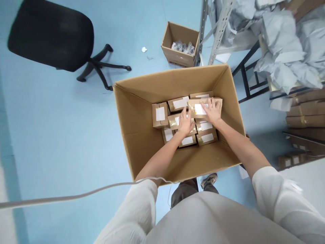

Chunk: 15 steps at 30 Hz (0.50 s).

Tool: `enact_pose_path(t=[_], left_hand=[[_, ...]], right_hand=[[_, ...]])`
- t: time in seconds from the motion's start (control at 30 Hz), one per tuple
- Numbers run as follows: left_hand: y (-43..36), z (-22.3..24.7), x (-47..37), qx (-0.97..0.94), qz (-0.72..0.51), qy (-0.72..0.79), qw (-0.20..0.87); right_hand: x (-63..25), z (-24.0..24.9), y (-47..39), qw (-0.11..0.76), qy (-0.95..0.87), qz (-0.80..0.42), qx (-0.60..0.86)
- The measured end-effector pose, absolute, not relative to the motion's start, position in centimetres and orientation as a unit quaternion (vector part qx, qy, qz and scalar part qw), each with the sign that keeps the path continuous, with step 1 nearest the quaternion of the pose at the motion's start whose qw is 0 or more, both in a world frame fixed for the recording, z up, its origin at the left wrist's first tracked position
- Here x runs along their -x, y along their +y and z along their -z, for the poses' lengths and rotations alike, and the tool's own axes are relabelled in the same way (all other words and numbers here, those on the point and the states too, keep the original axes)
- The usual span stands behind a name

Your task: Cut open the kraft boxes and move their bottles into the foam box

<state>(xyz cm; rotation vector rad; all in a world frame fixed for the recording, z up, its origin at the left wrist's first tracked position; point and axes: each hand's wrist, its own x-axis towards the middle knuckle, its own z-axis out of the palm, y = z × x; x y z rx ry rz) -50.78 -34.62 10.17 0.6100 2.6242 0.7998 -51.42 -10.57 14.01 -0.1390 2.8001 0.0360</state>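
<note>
In large carton (175, 79): left grip (186, 124), right grip (213, 112) palm-down on boxes (197, 109).

From my end of the head-camera feed I can read no words, numbers or brands. I see white labels (160, 114) on the small cardboard boxes (155, 122) inside the large carton (133, 132) and more on brown boxes (282, 163) at far right, but any print is too small for me.
</note>
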Motion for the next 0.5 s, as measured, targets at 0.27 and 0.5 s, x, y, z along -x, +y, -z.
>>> enact_pose_path(t=[0.27, 0.5], left_hand=[[-35.1, -17.2, 49.4, -0.204, -0.27, 0.929, 0.152], [-33.3, -27.6, 49.3, -0.273, -0.245, 0.925, 0.097]], right_hand=[[46.1, -22.8, -13.3, 0.154, 0.988, 0.021, -0.01], [42.9, -33.6, -11.6, 0.08, 0.994, 0.058, -0.034]])
